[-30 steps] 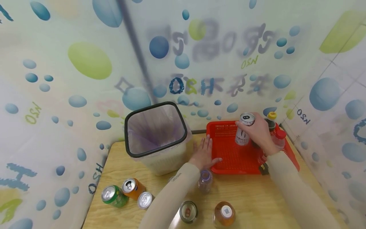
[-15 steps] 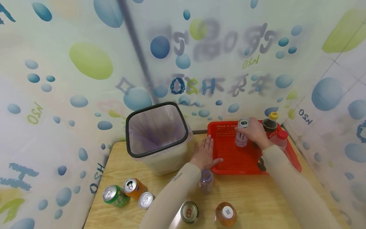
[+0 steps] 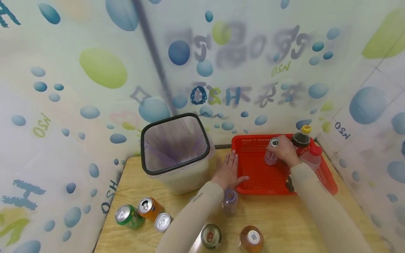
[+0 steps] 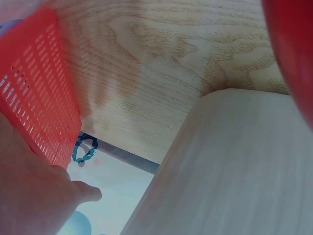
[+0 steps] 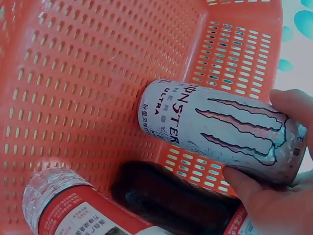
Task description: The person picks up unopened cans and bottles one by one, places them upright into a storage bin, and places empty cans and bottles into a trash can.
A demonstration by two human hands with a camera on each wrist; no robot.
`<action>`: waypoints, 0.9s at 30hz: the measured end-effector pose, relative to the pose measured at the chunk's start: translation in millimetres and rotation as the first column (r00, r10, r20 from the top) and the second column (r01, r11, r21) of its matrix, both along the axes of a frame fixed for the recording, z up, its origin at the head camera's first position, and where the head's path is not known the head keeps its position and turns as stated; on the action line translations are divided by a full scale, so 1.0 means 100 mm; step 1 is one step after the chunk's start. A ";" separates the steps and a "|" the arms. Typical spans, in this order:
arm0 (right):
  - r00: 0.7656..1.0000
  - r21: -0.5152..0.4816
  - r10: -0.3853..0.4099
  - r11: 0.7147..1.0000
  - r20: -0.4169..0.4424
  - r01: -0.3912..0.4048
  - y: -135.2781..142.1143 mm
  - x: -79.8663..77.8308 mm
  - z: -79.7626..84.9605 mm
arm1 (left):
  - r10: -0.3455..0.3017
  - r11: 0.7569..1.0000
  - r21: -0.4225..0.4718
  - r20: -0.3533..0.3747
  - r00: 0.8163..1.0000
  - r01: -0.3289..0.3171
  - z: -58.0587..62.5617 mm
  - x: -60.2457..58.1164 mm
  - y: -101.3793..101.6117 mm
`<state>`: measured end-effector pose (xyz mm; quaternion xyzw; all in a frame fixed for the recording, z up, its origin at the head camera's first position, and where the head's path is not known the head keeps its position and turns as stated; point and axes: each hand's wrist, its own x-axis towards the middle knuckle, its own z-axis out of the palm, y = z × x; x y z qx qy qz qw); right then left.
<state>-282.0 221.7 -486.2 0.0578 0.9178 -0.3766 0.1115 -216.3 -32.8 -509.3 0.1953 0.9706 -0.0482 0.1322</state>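
Note:
My right hand grips a pale energy drink can near its top, inside the red plastic basket. In the right wrist view the can has dark claw marks and lettering, and its base is at the basket floor. My left hand rests on the basket's left rim, fingers straight and thumb pointing over the inside. Right of the can, a dark drink bottle with a yellow cap and a clear bottle with a red cap stand in the basket, partly hidden by my right arm.
A white bin with a black rim and clear liner stands left of the basket. On the table's front are a green can, an orange can, a silver can, another can, an amber bottle and a clear bottle.
My right hand has lowered the can deeper into the basket and slightly rightward. The left hand stays on the rim. The head view has shifted slightly.

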 end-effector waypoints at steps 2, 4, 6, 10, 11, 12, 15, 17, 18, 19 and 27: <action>1.000 0.011 0.002 1.000 -0.003 -0.002 0.01 -0.01 -0.02 | -0.007 1.000 -0.003 0.002 1.000 0.007 0.01 0.00 0.00; 1.000 0.015 0.007 1.000 -0.005 -0.007 0.01 -0.01 -0.02 | -0.006 1.000 0.001 0.006 1.000 0.006 0.02 0.01 0.00; 1.000 0.017 0.011 1.000 0.002 -0.012 0.02 -0.02 -0.03 | -0.007 1.000 0.001 0.009 1.000 0.007 0.03 0.02 0.00; 1.000 0.012 0.016 1.000 0.017 -0.016 0.02 -0.02 -0.03 | -0.004 1.000 0.012 0.010 1.000 0.004 0.04 0.02 0.00; 1.000 0.012 0.016 1.000 0.019 -0.016 0.02 -0.02 -0.04 | -0.004 1.000 0.010 0.012 1.000 0.004 0.04 0.03 0.00; 1.000 0.015 0.019 1.000 0.018 -0.019 0.02 -0.02 -0.03 | -0.004 1.000 0.008 0.014 1.000 0.004 0.04 0.03 0.00; 1.000 0.020 0.023 1.000 0.012 -0.023 0.00 -0.01 -0.03 | -0.005 1.000 0.000 0.016 1.000 0.005 0.04 0.03 0.00; 1.000 0.022 0.029 0.999 0.006 -0.029 0.00 0.00 -0.02 | -0.008 1.000 0.000 0.006 1.000 0.008 0.04 0.03 0.00; 1.000 0.022 0.031 0.999 0.002 -0.031 -0.01 0.01 -0.02 | -0.008 1.000 0.001 0.003 1.000 0.008 0.04 0.03 0.00; 0.999 0.021 0.032 0.999 -0.002 -0.032 -0.01 0.01 -0.02 | -0.008 1.000 0.001 0.001 1.000 0.008 0.03 0.03 0.00; 0.998 0.055 0.040 0.998 -0.058 -0.037 -0.07 0.04 0.03 | -0.001 1.000 0.006 0.006 1.000 0.001 0.01 0.01 0.00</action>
